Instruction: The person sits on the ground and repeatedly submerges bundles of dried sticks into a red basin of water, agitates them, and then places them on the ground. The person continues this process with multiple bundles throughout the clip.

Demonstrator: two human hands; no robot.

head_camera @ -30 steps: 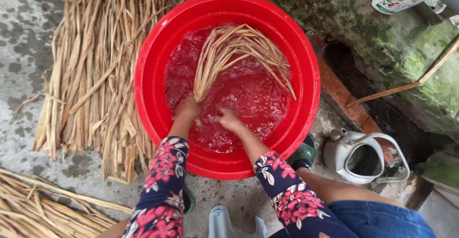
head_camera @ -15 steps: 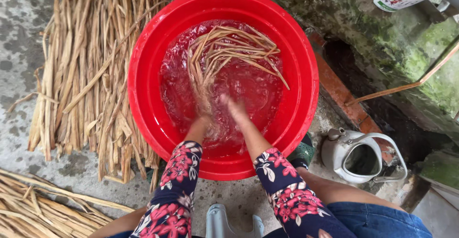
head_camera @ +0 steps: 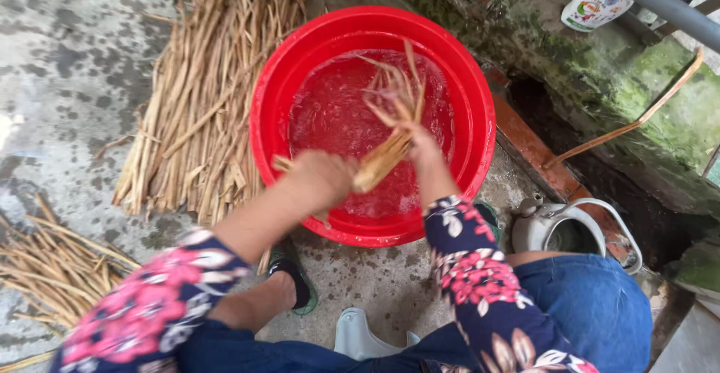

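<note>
Head view: both hands grip one bundle of wet reeds [head_camera: 390, 129] above the red basin [head_camera: 480, 95], left hand [head_camera: 324, 178] clamped at its base, right hand [head_camera: 422, 148] closed higher up; dry reeds [head_camera: 199, 110] lie beside.

Concrete floor [head_camera: 67, 65]: red basin [head_camera: 480, 103], reeds [head_camera: 195, 118], kettle [head_camera: 555, 227].

One head cam only, worn by the person, looking steeply down and fwd. Close range: red basin [head_camera: 480, 129] mid-frame, concrete floor [head_camera: 67, 80] around it, own knees at bottom edge.
</note>
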